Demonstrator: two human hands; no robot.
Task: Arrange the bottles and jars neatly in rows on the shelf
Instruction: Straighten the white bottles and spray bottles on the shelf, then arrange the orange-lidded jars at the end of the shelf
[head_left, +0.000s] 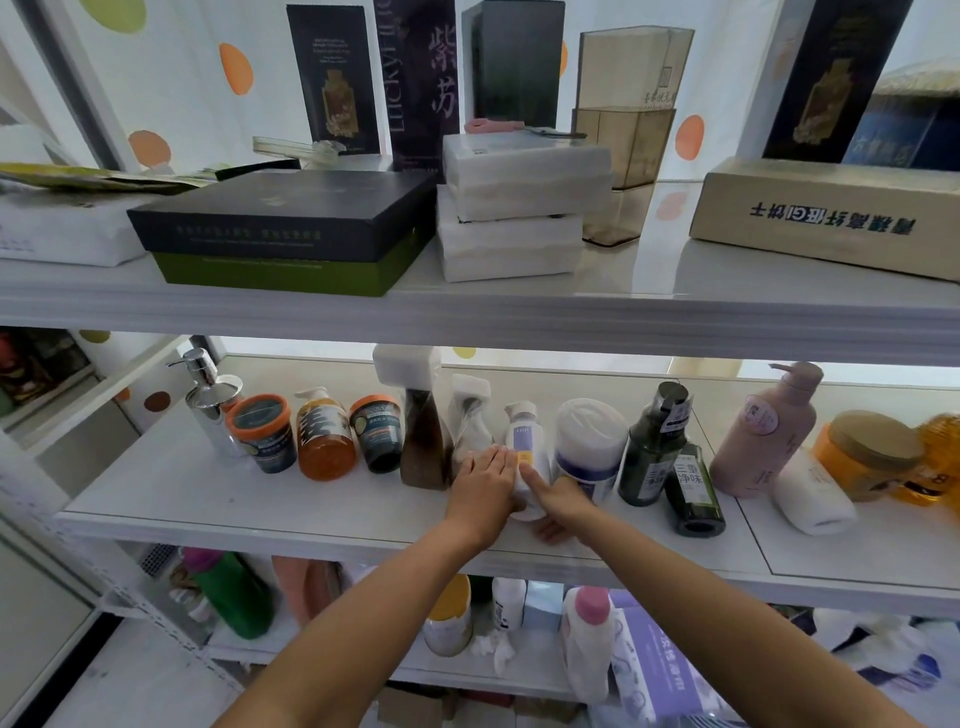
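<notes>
Both hands (483, 486) (558, 501) clasp white bottle (524, 441), white shelf (260, 499).

The lower body of the small white bottle (525, 441) is covered by the left hand (483, 480) and right hand (558, 499), so the grip itself cannot be read. At the right edge the yellow bottle (940, 457) is cut off — only part shows. The upper shelf's edge (467, 312) hides the tops of the back bottles — labels there are too blurred to read.
</notes>
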